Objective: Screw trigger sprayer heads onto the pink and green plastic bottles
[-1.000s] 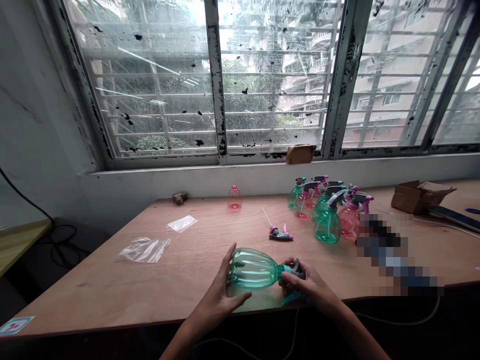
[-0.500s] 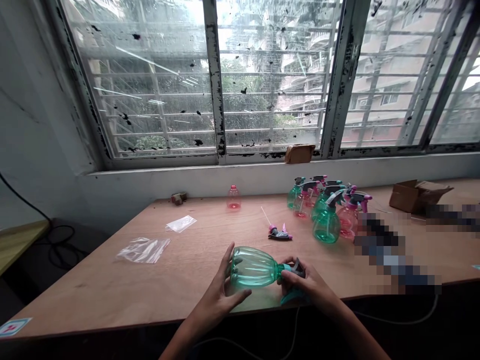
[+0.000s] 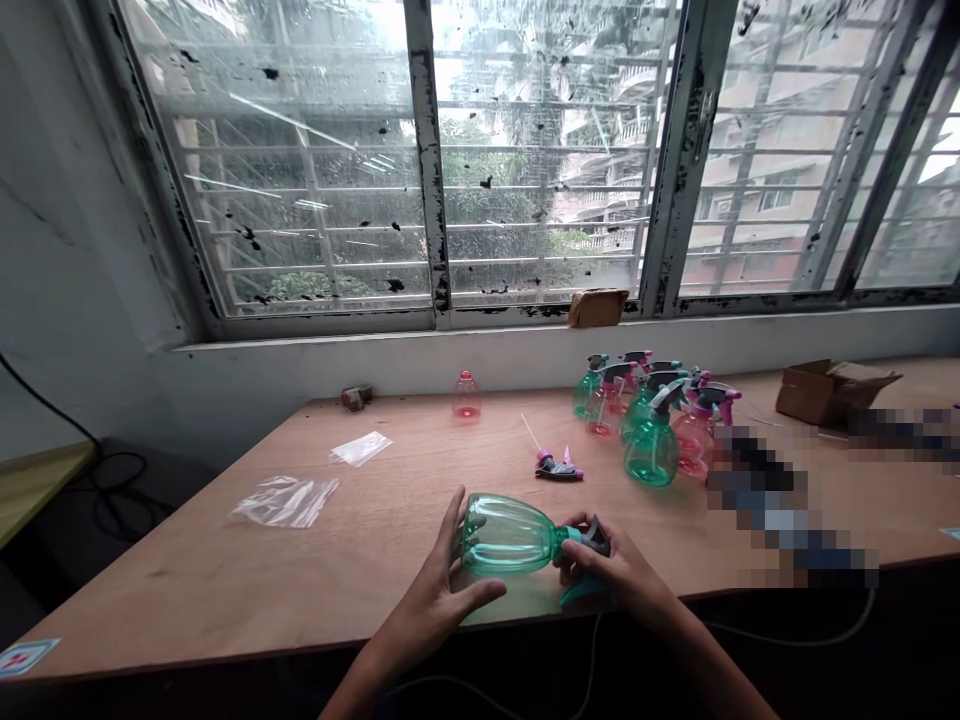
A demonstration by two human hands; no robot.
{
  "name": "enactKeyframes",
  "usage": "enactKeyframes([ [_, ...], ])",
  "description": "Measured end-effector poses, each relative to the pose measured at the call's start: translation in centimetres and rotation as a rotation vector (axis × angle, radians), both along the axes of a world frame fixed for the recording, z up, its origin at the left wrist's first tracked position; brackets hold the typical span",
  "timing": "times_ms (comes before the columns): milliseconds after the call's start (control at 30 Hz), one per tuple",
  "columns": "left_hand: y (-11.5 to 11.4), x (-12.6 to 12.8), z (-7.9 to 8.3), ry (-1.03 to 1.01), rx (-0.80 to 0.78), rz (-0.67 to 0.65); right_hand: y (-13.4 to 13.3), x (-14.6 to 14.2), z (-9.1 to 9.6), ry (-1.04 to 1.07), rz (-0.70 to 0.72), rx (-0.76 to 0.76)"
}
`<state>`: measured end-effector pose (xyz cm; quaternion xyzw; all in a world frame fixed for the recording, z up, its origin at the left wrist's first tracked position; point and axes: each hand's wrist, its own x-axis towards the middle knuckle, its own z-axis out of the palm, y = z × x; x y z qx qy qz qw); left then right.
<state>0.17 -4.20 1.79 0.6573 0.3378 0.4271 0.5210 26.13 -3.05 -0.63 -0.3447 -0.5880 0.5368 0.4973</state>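
A clear green spray bottle [image 3: 510,535] lies on its side in the air just above the front of the table, its neck pointing right. Around its base curves my left hand [image 3: 442,590], fingers behind and the thumb stretched out along the front. My right hand [image 3: 600,565] grips the spray head [image 3: 594,540] at the bottle's neck, and a teal trigger part [image 3: 581,592] shows below it. Behind the bottle, a loose pink and black spray head [image 3: 559,467] with a thin tube rests on the table. Farther back stands a pink bottle [image 3: 466,397] without a spray head.
Several green and pink spray bottles [image 3: 651,450] stand grouped at the back right of the wooden table [image 3: 187,580]. Beyond them sits an open cardboard box [image 3: 814,395]. Plastic bags [image 3: 289,500] lie at left. A blurred patch [image 3: 787,520] covers the right side.
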Motion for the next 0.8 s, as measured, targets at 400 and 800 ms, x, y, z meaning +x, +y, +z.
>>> enactKeyframes([
  [400,0.57,-0.46,0.12,-0.046,-0.014,-0.039,-0.15,-0.35,0.19,0.012,-0.020,-0.005],
  [800,0.46,-0.71,0.55,-0.050,-0.016,-0.066,-0.40,-0.33,0.45,-0.038,0.009,0.030],
])
